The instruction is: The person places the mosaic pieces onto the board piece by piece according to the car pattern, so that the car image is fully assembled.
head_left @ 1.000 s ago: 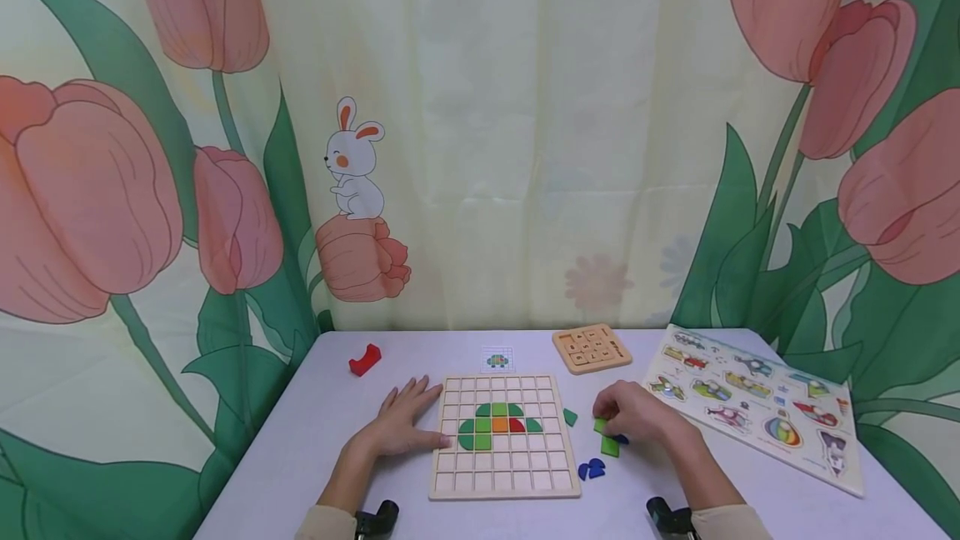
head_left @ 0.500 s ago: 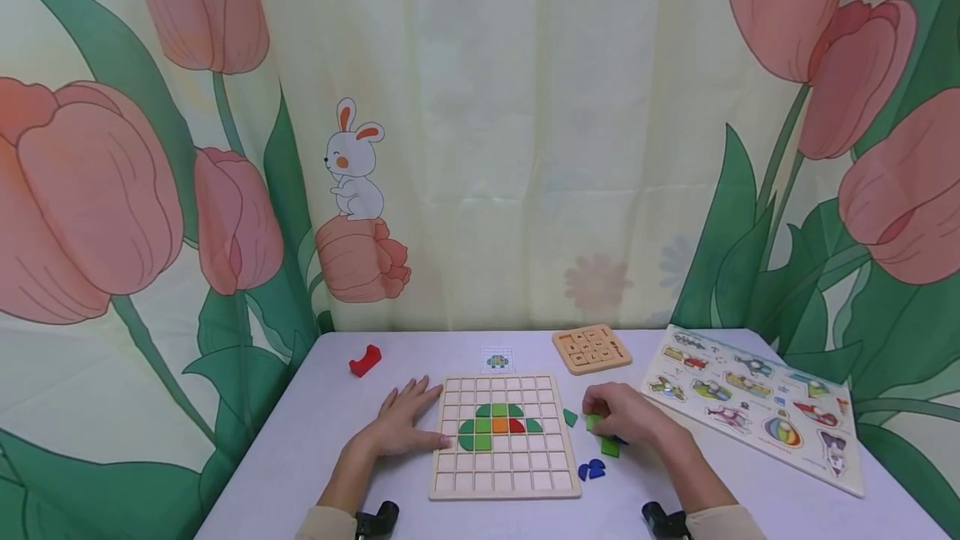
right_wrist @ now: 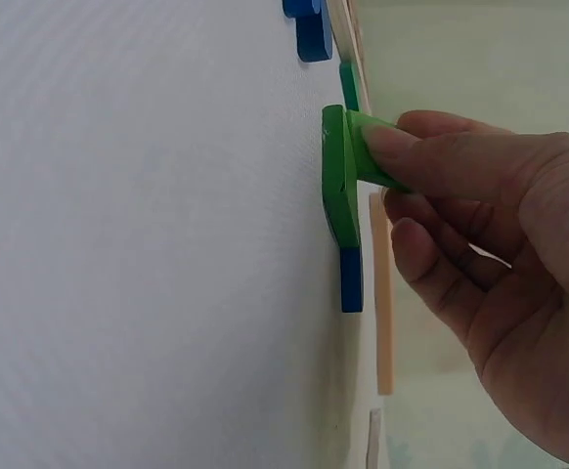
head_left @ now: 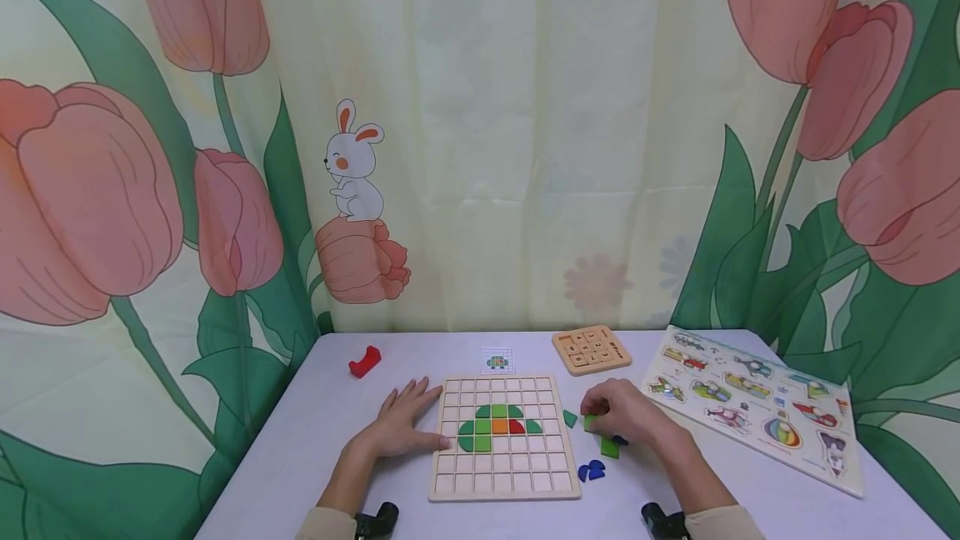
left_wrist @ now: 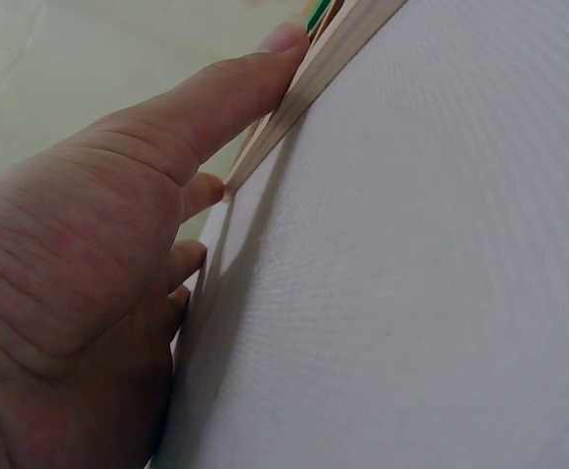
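Observation:
A pale wooden grid board [head_left: 525, 465] lies on the table, with green, orange and red pieces set in its middle cells. Spread along its left edge is my left hand [head_left: 405, 422], its thumb on the frame. My right hand [head_left: 624, 412] is off the board's right side and pinches a light green block [right_wrist: 371, 161] between thumb and fingers. Right beside that block, in the right wrist view, is another green block [right_wrist: 337, 181] on the table, with a blue piece [right_wrist: 351, 280] behind it. My palm and fingers partly hide these pieces in the head view.
Loose blue pieces [head_left: 596, 469] and a dark green piece [head_left: 570, 418] lie by the board's right edge. Behind the board are a small pattern card [head_left: 497, 359] and a wooden number tray [head_left: 591, 348]. A picture puzzle [head_left: 750, 407] lies right, a red curved block [head_left: 365, 361] back left.
My right hand has shifted a little left, toward the board, with the light green block between its fingers. My left hand has stayed at the board's left edge.

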A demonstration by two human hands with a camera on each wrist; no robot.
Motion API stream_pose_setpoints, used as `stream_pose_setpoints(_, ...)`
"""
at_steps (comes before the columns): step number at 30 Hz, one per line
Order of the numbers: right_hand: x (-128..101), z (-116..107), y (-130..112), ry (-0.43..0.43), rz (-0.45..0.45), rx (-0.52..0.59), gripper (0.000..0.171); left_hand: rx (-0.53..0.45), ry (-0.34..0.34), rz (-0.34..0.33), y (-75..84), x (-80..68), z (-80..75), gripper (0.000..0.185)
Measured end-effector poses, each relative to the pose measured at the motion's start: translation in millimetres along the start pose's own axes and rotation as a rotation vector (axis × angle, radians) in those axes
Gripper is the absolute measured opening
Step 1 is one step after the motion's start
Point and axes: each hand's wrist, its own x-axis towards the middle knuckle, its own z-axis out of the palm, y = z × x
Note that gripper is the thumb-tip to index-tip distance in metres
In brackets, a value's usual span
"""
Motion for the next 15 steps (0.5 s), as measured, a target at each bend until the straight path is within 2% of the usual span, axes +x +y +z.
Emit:
stream_pose_setpoints(6, -0.8, -3.4, -3.3, 0.023, -0.022, 0.018, 0.017, -0.001, -0.002, 0.001, -0.6, 0.7, 0.8, 0.106)
stream_pose_setpoints(15, 1.8, 2.5, -23.2, 0.085, -0.214, 0.112, 0.012, -0.003, 0.005, 0.007, 0.2, -0.3, 1.5, 0.105)
